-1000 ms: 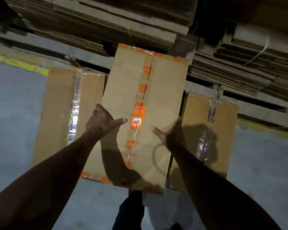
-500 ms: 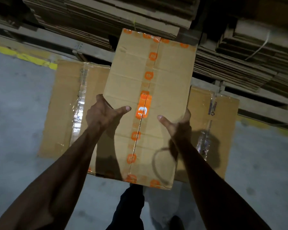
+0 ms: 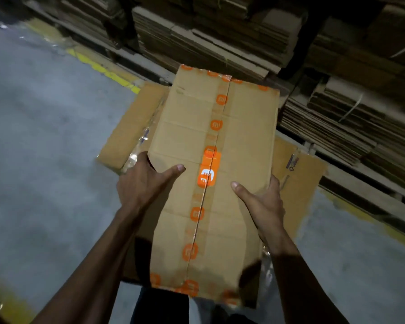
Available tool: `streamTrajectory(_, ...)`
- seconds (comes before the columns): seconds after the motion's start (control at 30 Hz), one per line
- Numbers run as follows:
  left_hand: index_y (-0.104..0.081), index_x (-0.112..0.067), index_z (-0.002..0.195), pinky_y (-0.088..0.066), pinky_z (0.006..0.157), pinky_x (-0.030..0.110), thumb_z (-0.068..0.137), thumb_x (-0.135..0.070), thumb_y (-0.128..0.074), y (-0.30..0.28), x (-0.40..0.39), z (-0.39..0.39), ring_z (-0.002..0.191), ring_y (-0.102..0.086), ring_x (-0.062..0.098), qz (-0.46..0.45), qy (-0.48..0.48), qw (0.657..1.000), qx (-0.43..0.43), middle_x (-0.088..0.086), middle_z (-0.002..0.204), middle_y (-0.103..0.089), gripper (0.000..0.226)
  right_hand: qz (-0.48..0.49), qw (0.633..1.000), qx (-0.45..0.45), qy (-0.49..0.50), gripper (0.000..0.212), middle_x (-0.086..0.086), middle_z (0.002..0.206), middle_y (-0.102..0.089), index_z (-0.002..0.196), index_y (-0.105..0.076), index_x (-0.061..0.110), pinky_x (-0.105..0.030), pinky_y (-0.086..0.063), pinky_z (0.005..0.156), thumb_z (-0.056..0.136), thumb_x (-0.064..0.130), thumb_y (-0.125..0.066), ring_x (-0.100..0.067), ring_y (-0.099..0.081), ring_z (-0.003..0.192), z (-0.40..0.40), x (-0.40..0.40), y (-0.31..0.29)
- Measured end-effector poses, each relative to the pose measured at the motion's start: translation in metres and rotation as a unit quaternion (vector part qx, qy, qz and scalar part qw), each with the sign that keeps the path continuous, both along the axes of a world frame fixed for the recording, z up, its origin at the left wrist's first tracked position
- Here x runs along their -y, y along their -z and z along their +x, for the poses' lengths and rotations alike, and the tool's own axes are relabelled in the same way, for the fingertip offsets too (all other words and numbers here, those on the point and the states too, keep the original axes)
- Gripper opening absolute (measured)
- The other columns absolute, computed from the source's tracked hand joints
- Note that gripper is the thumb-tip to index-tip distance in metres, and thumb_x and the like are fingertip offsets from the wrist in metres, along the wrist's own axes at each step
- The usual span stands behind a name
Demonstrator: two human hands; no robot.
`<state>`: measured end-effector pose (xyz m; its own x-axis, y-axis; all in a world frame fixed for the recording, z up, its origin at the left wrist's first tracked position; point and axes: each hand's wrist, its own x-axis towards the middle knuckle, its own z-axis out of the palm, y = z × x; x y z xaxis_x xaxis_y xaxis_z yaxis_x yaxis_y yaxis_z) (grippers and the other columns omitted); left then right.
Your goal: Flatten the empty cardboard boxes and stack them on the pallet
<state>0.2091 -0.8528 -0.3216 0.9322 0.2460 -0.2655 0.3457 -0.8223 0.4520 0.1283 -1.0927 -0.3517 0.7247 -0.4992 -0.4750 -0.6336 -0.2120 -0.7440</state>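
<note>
Hands on both sides of a flattened cardboard box [image 3: 241, 141], that's the whole deal right now. Left hand [image 3: 142, 184] grips the left edge about halfway down, thumb laid flat across the top face and the other fingers tucked under where I can't see them. Right hand [image 3: 261, 202] does the same on the right edge, thumb pointing in toward the middle, fingers wrapped round the side. So both hands are closed onto the box, not just resting.

Box itself is held up off the ground, long way pointing away from the person, slightly tilted. It has a strip of orange-logo tape [image 3: 216, 123] running down the centre seam (plus a bigger orange sticker [image 3: 209, 169] between the two thumbs) and more orange tape along the near and far edges.

Under it on the grey concrete floor [image 3: 45, 148] lie more flattened boxes [image 3: 299, 183], sticking out to the left and right, with shiny clear tape on them. Behind all that are big stacks of flat cardboard [image 3: 220, 36] on low wooden pallets [image 3: 360, 181], and a worn yellow floor line [image 3: 98, 66] runs along in front. Whole shot is pretty dim.
</note>
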Motion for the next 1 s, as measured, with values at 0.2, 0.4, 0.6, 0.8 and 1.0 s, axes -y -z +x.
streamTrajectory(0.2, -0.053, -0.022, 0.119, -0.041, 0.074, 0.037, 0.066, -0.088, -0.057, -0.031, -0.031, -0.149, 0.098, -0.063, 0.036, 0.023, -0.086, 0.996, 0.019, 0.005, 0.105, -0.068, 0.085, -0.018, 0.996, -0.006, -0.091, 0.091, 0.008, 0.122, -0.063, 0.136, -0.041, 0.036, -0.038, -0.049, 0.093, 0.062, 0.061, -0.086, -0.025, -0.06, 0.111, -0.095, -0.019, -0.038)
streamTrajectory(0.4, -0.053, -0.021, 0.117, -0.039, 0.072, 0.036, 0.068, -0.086, -0.058, -0.048, -0.067, -0.261, 0.097, -0.063, 0.035, 0.015, -0.174, 0.984, -0.019, 0.005, 0.103, -0.068, 0.081, -0.001, 0.98, -0.034, -0.194, 0.086, 0.006, 0.111, -0.058, 0.14, -0.037, 0.03, -0.033, -0.04, 0.079, 0.071, 0.053, -0.084, -0.022, -0.053, 0.096, -0.162, -0.053, -0.061)
streamTrajectory(0.6, -0.055, -0.022, 0.116, -0.041, 0.075, 0.036, 0.07, -0.081, -0.062, -0.017, -0.12, -0.351, 0.102, -0.062, 0.037, 0.01, -0.261, 0.963, -0.067, 0.009, 0.108, -0.068, 0.076, -0.015, 0.953, -0.09, -0.289, 0.106, 0.0, 0.125, -0.06, 0.139, -0.031, 0.037, -0.054, -0.049, 0.098, 0.052, 0.078, -0.073, -0.03, -0.058, 0.116, -0.214, -0.116, -0.03)
streamTrajectory(0.8, -0.053, -0.023, 0.11, -0.05, 0.083, 0.042, 0.063, -0.092, -0.053, 0.062, -0.177, -0.442, 0.102, -0.064, 0.037, 0.003, -0.32, 0.94, -0.119, 0.009, 0.106, -0.069, 0.083, -0.044, 0.918, -0.152, -0.363, 0.093, -0.004, 0.129, -0.058, 0.143, -0.033, 0.031, -0.047, -0.047, 0.099, 0.069, 0.07, -0.075, -0.032, -0.055, 0.118, -0.265, -0.177, 0.045)
streamTrajectory(1.0, -0.053, -0.021, 0.113, -0.049, 0.08, 0.041, 0.065, -0.091, -0.052, 0.158, -0.21, -0.509, 0.102, -0.063, 0.038, -0.006, -0.359, 0.922, -0.145, 0.011, 0.107, -0.068, 0.084, -0.058, 0.898, -0.167, -0.403, 0.093, -0.003, 0.131, -0.058, 0.143, -0.033, 0.03, -0.048, -0.046, 0.1, 0.07, 0.07, -0.075, -0.034, -0.054, 0.12, -0.313, -0.217, 0.143)
